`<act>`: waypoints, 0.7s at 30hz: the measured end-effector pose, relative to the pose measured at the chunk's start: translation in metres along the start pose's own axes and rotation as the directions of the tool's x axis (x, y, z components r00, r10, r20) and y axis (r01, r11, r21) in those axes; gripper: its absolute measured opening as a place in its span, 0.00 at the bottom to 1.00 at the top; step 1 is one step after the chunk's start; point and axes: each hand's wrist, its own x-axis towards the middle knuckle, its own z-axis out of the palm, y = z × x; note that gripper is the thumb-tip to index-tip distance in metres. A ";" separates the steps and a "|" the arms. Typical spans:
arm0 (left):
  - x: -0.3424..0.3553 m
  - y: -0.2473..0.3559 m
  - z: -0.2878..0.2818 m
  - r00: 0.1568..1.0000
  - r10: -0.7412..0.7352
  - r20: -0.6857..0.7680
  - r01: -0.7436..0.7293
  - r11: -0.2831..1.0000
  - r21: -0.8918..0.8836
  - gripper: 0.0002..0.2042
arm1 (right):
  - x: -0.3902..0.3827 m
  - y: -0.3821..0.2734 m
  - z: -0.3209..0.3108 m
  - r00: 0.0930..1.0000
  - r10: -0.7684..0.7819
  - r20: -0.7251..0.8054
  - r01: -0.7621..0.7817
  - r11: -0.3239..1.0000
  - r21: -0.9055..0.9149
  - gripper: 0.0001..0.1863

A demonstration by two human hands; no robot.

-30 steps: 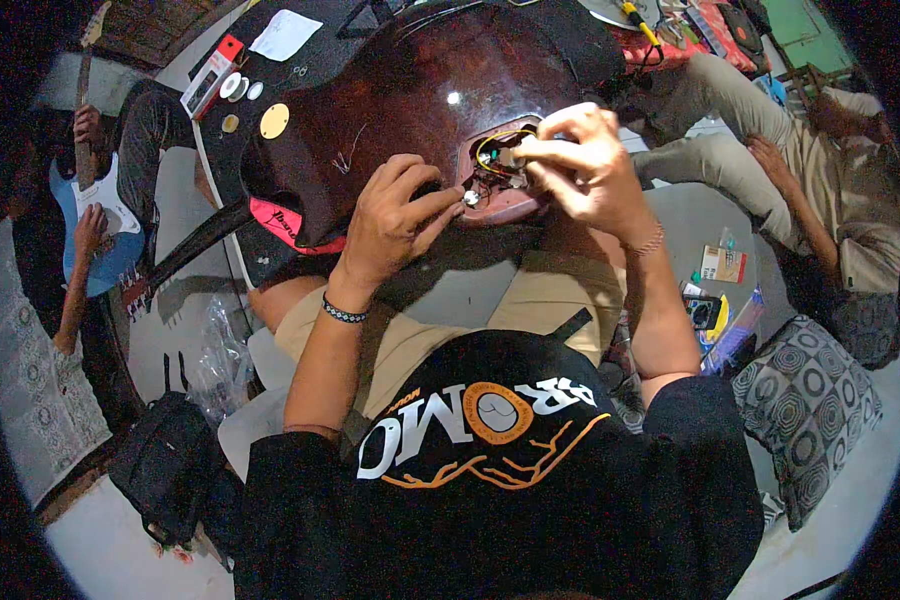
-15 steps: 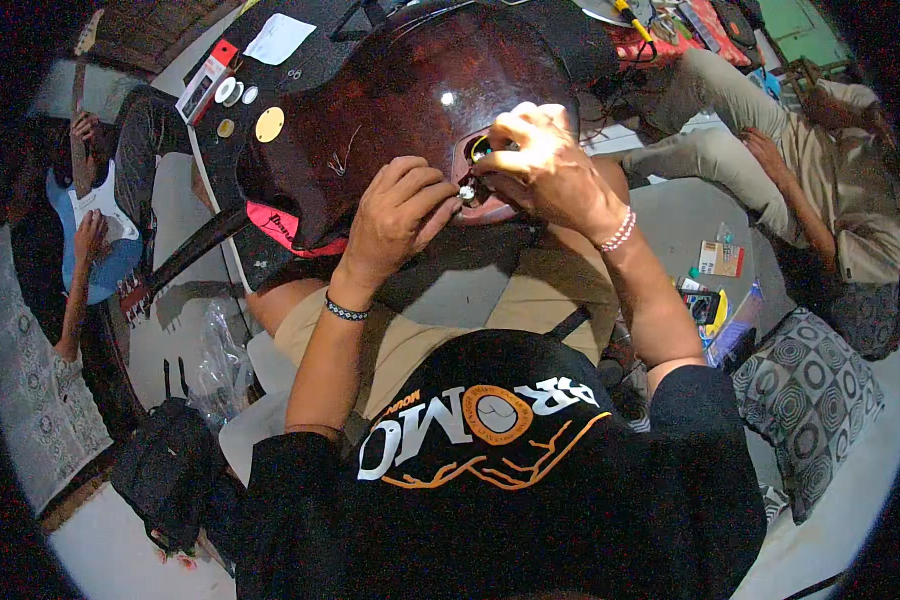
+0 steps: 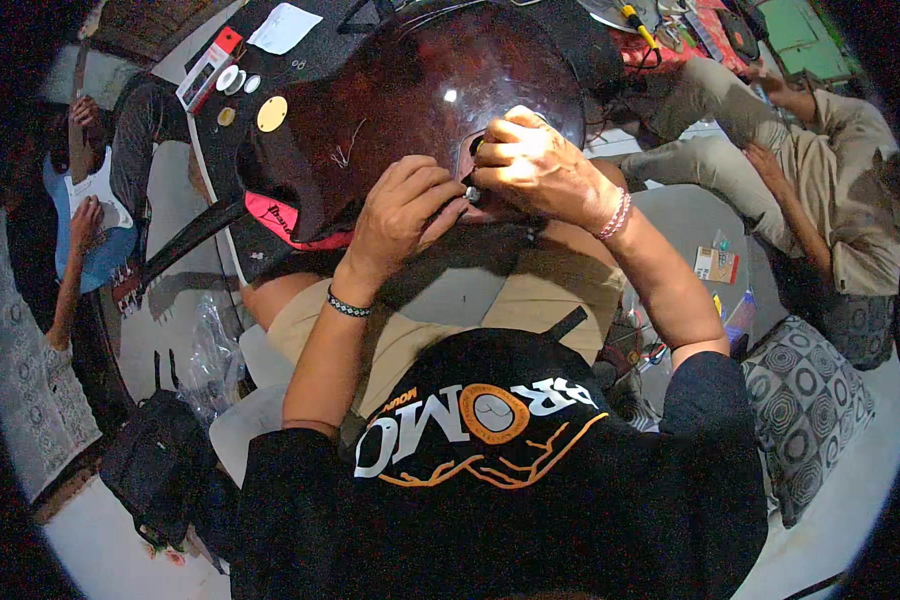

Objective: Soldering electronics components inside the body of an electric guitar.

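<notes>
A dark red-brown guitar body (image 3: 390, 80) lies over my knees, with an open control cavity (image 3: 475, 150) near its lower right, mostly hidden by my hands. My left hand (image 3: 405, 215) is curled at the cavity's left, thumb and forefinger closed on a small silver part (image 3: 470, 193). My right hand (image 3: 540, 165) is closed over the cavity, fingertips bent down into it; what they grip is hidden. A pale round plate (image 3: 272, 114) and loose thin wires (image 3: 347, 142) lie on the guitar.
A person (image 3: 86, 215) at left holds a blue-and-white guitar (image 3: 100, 260); another person (image 3: 820, 190) sits at right. Around me are a paper (image 3: 284, 28), white spools (image 3: 230, 78), a yellow-handled tool (image 3: 638, 25), a black bag (image 3: 155, 460), clear plastic (image 3: 210, 360) and a patterned cushion (image 3: 800, 420).
My right hand has moved left and downward over the cavity, covering the yellow wire and inside parts that showed earlier. My left hand stays in place. The right-hand person's arm has shifted.
</notes>
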 end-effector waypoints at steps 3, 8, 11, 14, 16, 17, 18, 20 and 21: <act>-0.001 -0.001 0.001 1.000 -0.008 0.023 0.008 1.000 0.009 0.12 | 0.001 0.002 -0.001 0.997 -0.060 -0.046 0.057 0.997 -0.054 0.09; 0.001 0.000 0.001 0.999 -0.013 0.033 0.012 1.000 0.025 0.12 | -0.008 0.001 -0.007 0.997 0.049 -0.062 -0.047 0.998 0.034 0.14; 0.001 0.000 0.001 0.999 -0.017 0.029 0.017 1.000 0.024 0.11 | -0.013 0.000 -0.009 0.992 0.112 -0.064 -0.109 0.993 0.051 0.16; 0.002 0.002 0.001 0.999 -0.029 0.031 0.028 0.999 0.030 0.11 | -0.019 0.001 -0.001 0.983 0.146 -0.109 -0.138 0.988 0.073 0.13; 0.001 0.003 0.002 0.999 -0.042 0.034 0.041 0.999 0.032 0.11 | -0.019 -0.002 0.001 0.981 0.163 -0.105 -0.153 0.983 0.098 0.14; 0.000 0.004 0.002 0.999 -0.051 0.007 0.050 0.998 0.045 0.11 | -0.019 -0.003 0.001 0.979 0.177 -0.098 -0.165 0.979 0.123 0.15; 0.000 0.004 0.003 0.998 -0.059 -0.020 0.060 0.997 0.057 0.11 | -0.019 -0.003 0.001 0.979 0.178 -0.099 -0.165 0.978 0.124 0.15; -0.002 0.006 0.003 0.998 -0.062 -0.029 0.063 0.996 0.065 0.11 | -0.019 -0.004 0.001 0.979 0.176 -0.104 -0.161 0.977 0.142 0.17; -0.002 0.007 0.003 0.997 -0.064 -0.038 0.066 0.995 0.072 0.11 | -0.019 -0.003 0.000 0.979 0.176 -0.104 -0.161 0.977 0.143 0.17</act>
